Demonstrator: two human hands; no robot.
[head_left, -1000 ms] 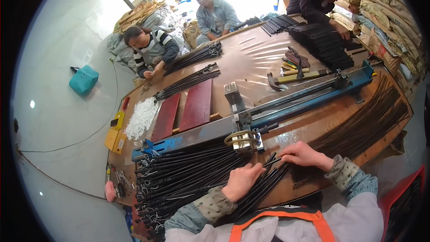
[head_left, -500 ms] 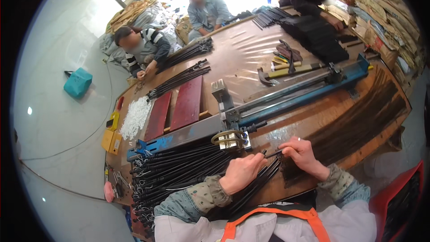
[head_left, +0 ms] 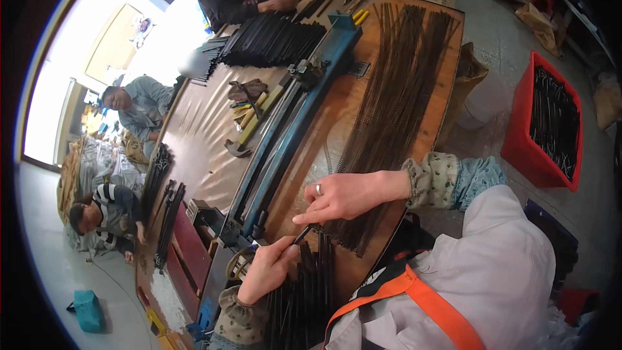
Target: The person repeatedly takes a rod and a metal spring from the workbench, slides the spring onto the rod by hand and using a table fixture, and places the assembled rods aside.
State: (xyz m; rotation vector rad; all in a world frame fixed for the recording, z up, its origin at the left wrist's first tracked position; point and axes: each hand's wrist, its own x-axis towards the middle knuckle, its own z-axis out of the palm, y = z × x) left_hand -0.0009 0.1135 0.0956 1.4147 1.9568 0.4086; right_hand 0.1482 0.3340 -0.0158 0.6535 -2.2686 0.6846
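Observation:
My left hand (head_left: pixel 267 271) is closed around a thin black rod (head_left: pixel 302 234) near the wooden table's (head_left: pixel 201 155) front edge. It rests on a bundle of similar black rods (head_left: pixel 306 291). My right hand (head_left: pixel 346 196), which wears a ring, reaches in from the right and pinches the same rod's upper end with thumb and forefinger. Just beyond my right hand, a wide spread of dark rods (head_left: pixel 392 104) lies along the table's right side. A long blue metal rail jig (head_left: pixel 295 133) runs up the table just left of both hands.
A hammer and hand tools (head_left: pixel 248 111) lie left of the rail, with flat black stacks (head_left: pixel 265 39) further up. A red crate of rods (head_left: pixel 547 123) stands on the floor at right. Three other people (head_left: pixel 139 105) work around the table. A teal container (head_left: pixel 87 311) sits lower left.
The view has swung round, so the table now runs up and to the right. My hands have stayed close together on the rods at the front edge.

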